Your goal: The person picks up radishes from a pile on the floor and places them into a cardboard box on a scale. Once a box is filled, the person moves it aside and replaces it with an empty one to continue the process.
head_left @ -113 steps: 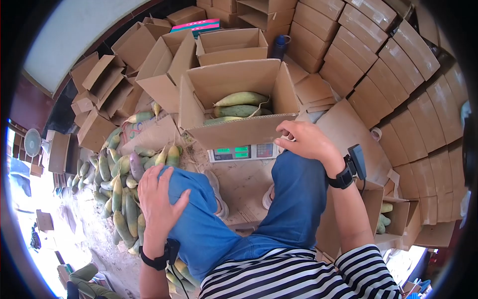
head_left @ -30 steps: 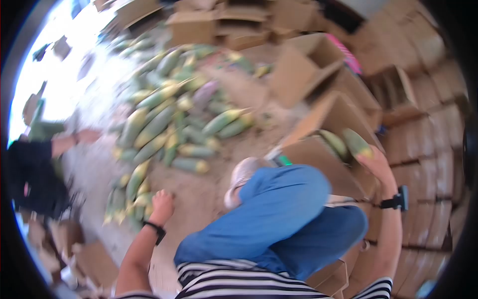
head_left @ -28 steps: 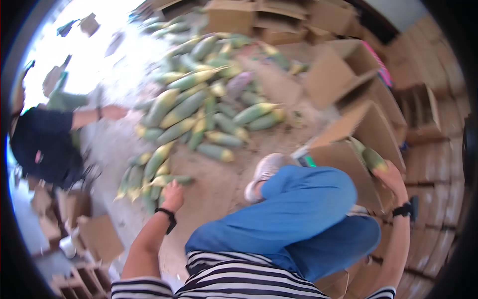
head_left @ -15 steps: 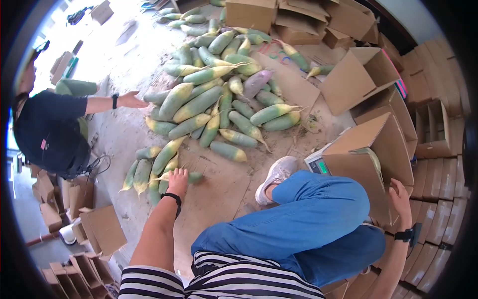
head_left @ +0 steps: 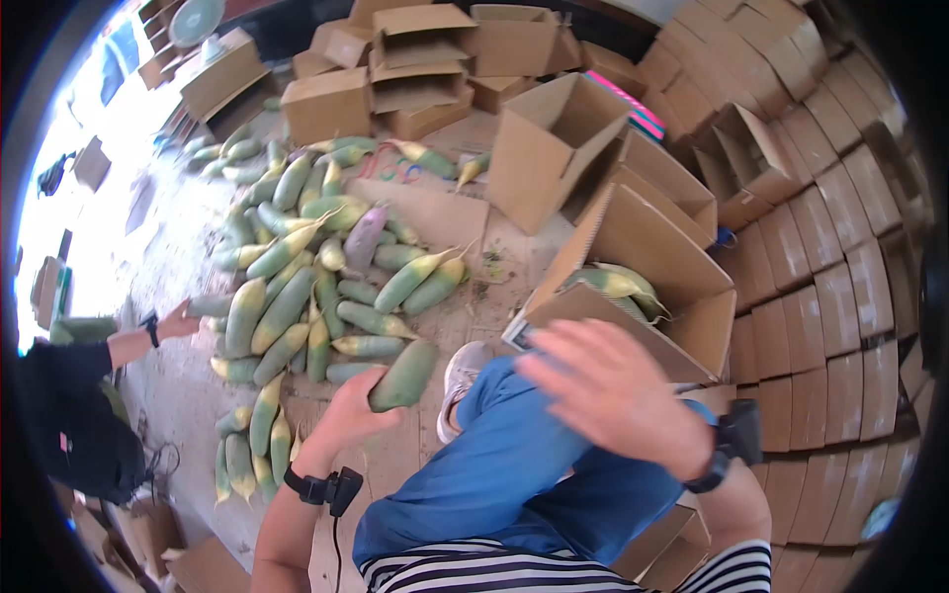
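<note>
**Holding a green radish in the left hand, right hand spread wide**

Grips the green radish at its lower end, with the left fingers closed around it and most of its length showing, tilted up and to the right. Holds it raised over the floor, between the radish pile and the blue jeans, near a pale shoe.

Keeps the right fingers well apart and holding nothing visible, blurred in front of the near side of an open carton. Cannot be told whether touching the carton or clear of it. Has a few loose radishes lying together inside that carton.

Faces mostly green roots with yellowish ends in the pile, plus one purple radish among them. Has a smaller cluster lying nearer, to the left of the left wrist. Shares the far left edge of the pile with a co-worker's hand, placed at the end of a pale green root.

Wears a black wristband on the left wrist and a dark band on the right. Sits beside stacked cartons on the right, with empty boxes standing beyond the pile and a flat cardboard sheet near its far side.
</note>
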Available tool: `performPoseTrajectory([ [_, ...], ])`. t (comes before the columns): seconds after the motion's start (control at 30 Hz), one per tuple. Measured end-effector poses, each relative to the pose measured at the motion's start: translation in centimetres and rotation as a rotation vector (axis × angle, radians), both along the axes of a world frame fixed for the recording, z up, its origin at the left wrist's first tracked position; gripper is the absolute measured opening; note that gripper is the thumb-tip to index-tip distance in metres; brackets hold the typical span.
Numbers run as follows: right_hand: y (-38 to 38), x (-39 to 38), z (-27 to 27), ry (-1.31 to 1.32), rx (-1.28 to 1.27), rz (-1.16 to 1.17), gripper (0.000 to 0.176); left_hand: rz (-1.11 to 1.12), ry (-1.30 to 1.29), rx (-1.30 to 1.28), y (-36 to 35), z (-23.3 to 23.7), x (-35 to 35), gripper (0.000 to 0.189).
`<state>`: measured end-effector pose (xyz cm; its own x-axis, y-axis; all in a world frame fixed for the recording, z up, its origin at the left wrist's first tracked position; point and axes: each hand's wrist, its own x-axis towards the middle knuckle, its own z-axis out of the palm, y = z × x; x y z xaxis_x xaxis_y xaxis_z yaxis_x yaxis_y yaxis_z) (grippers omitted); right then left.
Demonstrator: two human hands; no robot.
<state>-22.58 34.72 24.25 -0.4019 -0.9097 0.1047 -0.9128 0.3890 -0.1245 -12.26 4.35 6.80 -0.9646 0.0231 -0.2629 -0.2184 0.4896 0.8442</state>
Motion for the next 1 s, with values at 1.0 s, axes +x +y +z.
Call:
performPoseTrajectory([
  [1.0, 17.0, 4.6, -2.9, -0.36, -0.109, -0.856, 0.045, 0.162, 0.084, -0.655, -5.7, -25.3, -16.3, 0.066],
])
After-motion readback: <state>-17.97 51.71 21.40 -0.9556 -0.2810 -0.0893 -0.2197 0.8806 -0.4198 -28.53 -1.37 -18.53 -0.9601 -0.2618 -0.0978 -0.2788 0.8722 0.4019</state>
